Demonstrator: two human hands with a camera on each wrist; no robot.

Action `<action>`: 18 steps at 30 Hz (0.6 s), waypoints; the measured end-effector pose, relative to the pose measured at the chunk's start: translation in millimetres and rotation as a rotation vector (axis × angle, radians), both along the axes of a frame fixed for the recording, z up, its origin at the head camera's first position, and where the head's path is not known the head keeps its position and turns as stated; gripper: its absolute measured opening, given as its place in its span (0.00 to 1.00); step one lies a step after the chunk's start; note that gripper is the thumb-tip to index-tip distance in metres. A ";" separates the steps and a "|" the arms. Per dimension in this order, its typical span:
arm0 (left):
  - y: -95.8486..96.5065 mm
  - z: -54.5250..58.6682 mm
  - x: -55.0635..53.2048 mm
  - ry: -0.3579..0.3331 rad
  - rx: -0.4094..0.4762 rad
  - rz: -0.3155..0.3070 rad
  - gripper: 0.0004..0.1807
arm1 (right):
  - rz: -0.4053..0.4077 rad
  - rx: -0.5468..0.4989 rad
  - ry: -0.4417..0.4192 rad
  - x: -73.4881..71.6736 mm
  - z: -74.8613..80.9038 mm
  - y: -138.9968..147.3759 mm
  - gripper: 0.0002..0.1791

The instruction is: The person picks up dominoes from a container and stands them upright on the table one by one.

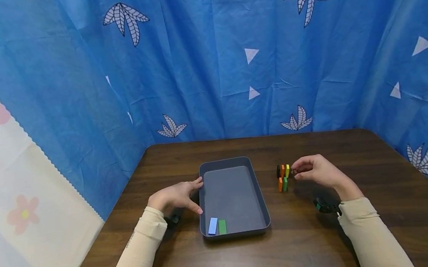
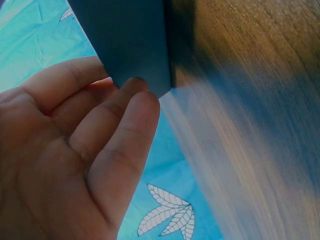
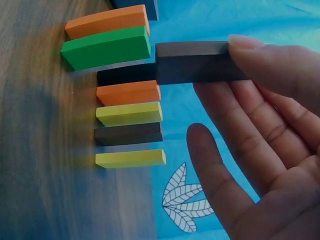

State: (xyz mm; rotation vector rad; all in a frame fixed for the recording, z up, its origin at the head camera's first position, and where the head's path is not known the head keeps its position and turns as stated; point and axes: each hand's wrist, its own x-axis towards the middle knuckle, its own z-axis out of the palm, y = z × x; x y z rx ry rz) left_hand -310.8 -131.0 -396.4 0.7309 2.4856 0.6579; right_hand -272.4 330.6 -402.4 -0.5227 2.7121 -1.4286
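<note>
And here a plain, sharp-edged, dark brown rectangular block (image 3: 197,62) is pinched by the right grip (image 1: 320,173), held off the desk (image 1: 235,261) beside upright coloured blocks (image 3: 127,93); the grey tray (image 1: 230,192) is touched by the left grip (image 1: 176,197), fingers loosely extended.

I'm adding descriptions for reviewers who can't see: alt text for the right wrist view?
A right hand pinches a dark block between thumb and fingers. Nearby, seven orange, green, black, yellow and brown blocks stand on a wood-grain table, before a blue leaf-printed curtain.
</note>
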 end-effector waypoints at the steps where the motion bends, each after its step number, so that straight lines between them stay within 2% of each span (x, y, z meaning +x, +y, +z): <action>1: 0.0 0.1 0.1 0.004 -0.005 -0.001 0.56 | -0.003 0.002 -0.005 -0.3 -0.6 -0.1 0.16; 8: 0.3 1.3 -0.7 0.006 -0.013 -0.011 0.56 | 0.002 0.029 -0.037 -3.1 -2.8 1.5 0.17; 18: 0.5 0.1 -4.5 0.002 -0.023 -0.006 0.57 | 0.021 0.006 -0.064 -3.1 -6.8 0.4 0.16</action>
